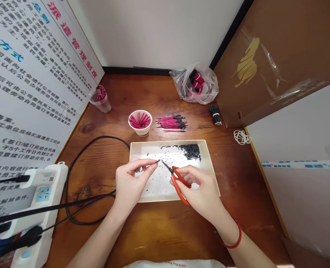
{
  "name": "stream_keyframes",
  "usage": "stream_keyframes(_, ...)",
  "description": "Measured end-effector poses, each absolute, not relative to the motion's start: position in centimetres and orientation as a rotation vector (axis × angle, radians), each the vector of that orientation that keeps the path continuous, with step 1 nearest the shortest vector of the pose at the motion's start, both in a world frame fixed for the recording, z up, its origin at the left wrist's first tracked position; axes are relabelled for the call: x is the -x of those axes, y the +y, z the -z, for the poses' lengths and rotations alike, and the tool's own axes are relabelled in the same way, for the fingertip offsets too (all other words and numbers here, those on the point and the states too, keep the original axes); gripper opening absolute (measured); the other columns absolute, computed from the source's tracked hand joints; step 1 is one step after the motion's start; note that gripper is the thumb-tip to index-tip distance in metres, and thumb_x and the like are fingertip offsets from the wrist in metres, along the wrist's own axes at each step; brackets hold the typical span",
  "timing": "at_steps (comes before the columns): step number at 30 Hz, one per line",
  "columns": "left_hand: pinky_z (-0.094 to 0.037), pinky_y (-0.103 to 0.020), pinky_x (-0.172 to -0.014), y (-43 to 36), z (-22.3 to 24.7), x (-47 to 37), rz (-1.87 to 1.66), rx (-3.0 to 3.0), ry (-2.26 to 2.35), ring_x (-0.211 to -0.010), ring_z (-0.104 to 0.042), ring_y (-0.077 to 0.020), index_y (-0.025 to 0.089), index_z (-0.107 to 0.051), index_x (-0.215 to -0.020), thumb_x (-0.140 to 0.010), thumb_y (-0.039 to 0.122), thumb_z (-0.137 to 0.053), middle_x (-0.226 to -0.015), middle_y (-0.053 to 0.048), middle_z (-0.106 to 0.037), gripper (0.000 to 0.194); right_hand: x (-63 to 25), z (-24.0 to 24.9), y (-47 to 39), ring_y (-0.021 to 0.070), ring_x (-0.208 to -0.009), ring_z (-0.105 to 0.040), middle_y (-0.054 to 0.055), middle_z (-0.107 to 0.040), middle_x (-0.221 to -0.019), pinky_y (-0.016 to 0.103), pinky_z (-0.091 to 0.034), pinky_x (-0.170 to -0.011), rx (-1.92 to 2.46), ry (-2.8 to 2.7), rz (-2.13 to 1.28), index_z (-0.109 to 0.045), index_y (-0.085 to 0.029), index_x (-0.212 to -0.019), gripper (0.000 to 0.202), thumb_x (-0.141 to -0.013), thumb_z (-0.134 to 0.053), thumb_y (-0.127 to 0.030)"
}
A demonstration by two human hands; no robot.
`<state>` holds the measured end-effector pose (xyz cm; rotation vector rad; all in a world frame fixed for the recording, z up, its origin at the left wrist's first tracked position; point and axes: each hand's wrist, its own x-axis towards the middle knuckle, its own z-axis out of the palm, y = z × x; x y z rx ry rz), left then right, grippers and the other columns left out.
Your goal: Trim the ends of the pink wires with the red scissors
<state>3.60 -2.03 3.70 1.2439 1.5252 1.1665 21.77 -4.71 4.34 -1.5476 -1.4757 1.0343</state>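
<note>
My left hand (133,179) pinches a small black piece (158,161) between thumb and forefinger, above a shallow white tray (210,167). From the right, my right hand (198,186) is wrapped round orange-handled pliers or snips (178,186), whose dark narrow tips point at the black piece, very close to it. Whether the tips touch it is too small to tell. Inside the tray, a pile of short black pieces (191,152) lies at the back right, and tiny bits are scattered over the bottom.
Behind the tray stand a paper cup (142,132) of red sticks and a pile of red-and-black sticks (171,123). Farther out are a plastic cup (105,106), a plastic bag (209,89), a black bundle (215,115) and white bands (241,137). Cables (67,178) and a power strip (57,186) lie left.
</note>
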Motion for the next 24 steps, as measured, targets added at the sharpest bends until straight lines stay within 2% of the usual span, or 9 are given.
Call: stream_keyframes(24, -0.054, -0.027, -0.06, -1.78, -4.11, -3.74, -1.217, -1.254, 1.494, -0.059, -0.063, -0.0146, 0.024, -0.081, -0.07, -0.068, 0.02, -0.078, -0.067, -0.002, -0.076, 0.006, -21.61, -4.37, -4.83, 0.0138, -0.052, -0.06, 0.003, -0.074, -0.069, 0.026, -0.047, -0.048, 1.555, -1.411, -1.136, -0.073, -0.02, -0.078, 0.005, -0.077, -0.071, -0.024)
